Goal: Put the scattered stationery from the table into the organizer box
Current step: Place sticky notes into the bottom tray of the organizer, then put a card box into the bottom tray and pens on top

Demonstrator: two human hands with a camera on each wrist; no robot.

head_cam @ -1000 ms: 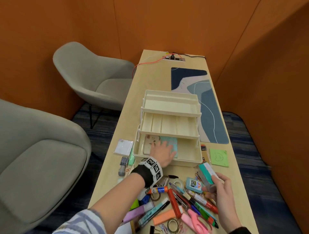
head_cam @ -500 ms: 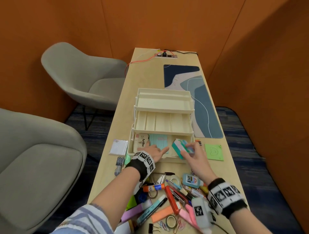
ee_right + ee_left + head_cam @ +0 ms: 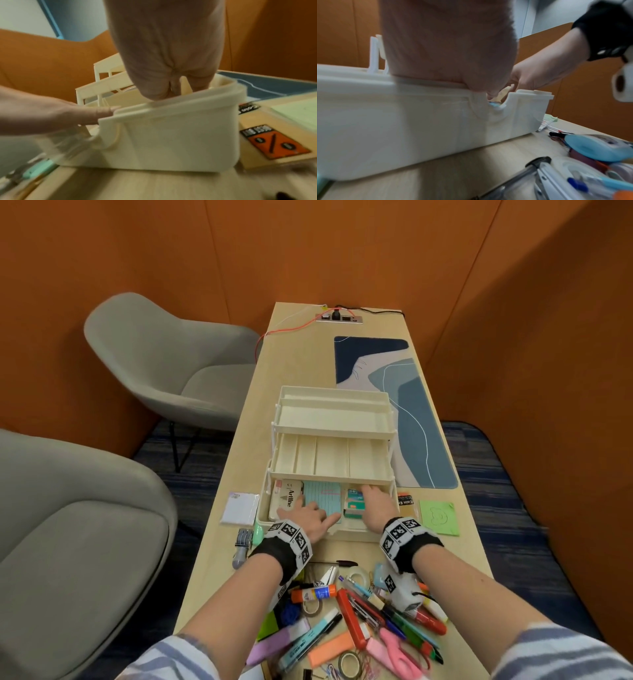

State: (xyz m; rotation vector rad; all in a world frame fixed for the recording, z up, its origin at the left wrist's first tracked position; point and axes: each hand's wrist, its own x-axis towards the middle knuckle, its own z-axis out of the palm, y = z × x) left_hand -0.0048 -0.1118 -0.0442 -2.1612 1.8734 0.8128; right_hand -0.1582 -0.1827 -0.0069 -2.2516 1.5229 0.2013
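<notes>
The cream three-tier organizer box (image 3: 329,534) stands open mid-table. Its bottom tray holds a white Artline box (image 3: 287,498), a light blue notepad (image 3: 323,498) and a teal box (image 3: 354,513). My left hand (image 3: 308,513) lies flat with spread fingers on the notepad and the Artline box. My right hand (image 3: 371,501) reaches into the tray's right end, against the teal box, thumb apparently across its top. Both wrist views show only a palm (image 3: 445,47) (image 3: 163,47) going over the tray wall (image 3: 402,121) (image 3: 171,142), fingertips hidden. Scattered stationery (image 3: 359,611) lies under my forearms.
The pile holds a glue stick (image 3: 315,593), pink scissors (image 3: 397,652), markers and tape rolls. A green sticky note (image 3: 438,517) and an orange-black packet (image 3: 274,143) lie right of the box, a white pad (image 3: 239,508) left. A blue desk mat (image 3: 411,405) lies behind. Grey chairs (image 3: 164,364) stand left.
My right hand lifted the teal box from the pile, carried it forward and lowered it into the bottom tray's right end. My left hand stayed flat in the tray.
</notes>
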